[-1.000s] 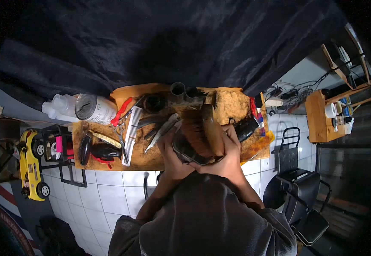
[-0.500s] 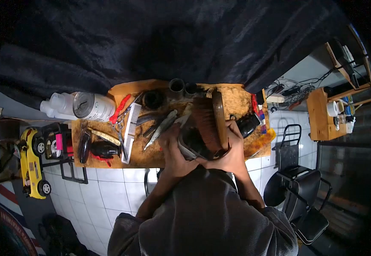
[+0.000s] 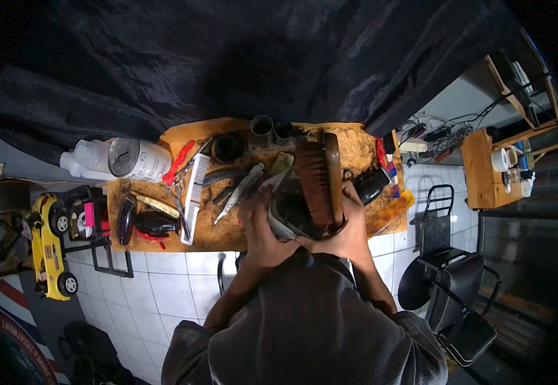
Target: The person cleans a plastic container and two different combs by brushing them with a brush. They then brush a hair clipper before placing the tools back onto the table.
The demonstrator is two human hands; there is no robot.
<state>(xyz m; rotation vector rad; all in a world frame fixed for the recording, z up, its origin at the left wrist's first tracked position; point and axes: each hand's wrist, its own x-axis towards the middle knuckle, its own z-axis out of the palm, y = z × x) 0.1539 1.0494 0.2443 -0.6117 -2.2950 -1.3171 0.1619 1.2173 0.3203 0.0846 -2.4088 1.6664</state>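
Notetaker: Progress, as judged: mid-job. Brush [image 3: 317, 183] was lying bristle-side against the dark object [image 3: 288, 215], both held up just over the near edge of the worktop [image 3: 362, 151]. Nothing was set down as finished.

Partner: How much was left?

Notetaker: Could not tell. The surface of the dark object was too dim to show whether it was clean or not. My guess was that the brushing was under way and not wrapped up, since both hands were fully engaged.

Partner: Right hand?

Notetaker: Right hand [image 3: 351, 226] was closed round the near end of the brush's wooden back, fingers curled over the right side. Bristles faced left, toward the object.

Partner: Left?

Notetaker: Left hand [image 3: 259, 221] was wrapped round the left side of the dark object, a firm grip with no gap showing. The object's pale rim showed between the two hands. What the object was, I could not make out.

Partner: Surroundings?

Notetaker: Comb [image 3: 194, 192] and scissors [image 3: 180, 192] lay untouched, left of the hands. A capped canister [image 3: 136, 160] lay on its side at the far left corner. Black cloth [image 3: 227, 64] hung beyond the far edge.
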